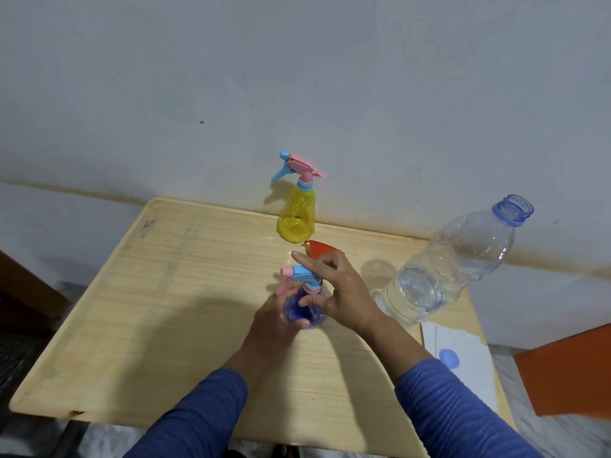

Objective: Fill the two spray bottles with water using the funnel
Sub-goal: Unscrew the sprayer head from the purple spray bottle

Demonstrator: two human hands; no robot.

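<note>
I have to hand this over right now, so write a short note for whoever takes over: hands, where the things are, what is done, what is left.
Left hand grips the body of the blue spray bottle, which stands on the wooden table.
Right hand is at its spray head, fingers round the collar; the head is on.
The yellow spray bottle stands at the far edge, head on, untouched.
The red funnel lies behind the right hand.
The water bottle, uncapped and partly full, stands to the right; its blue cap lies on paper.
Done: water bottle opened.
Left: remove both heads, fill both through the funnel.
</note>
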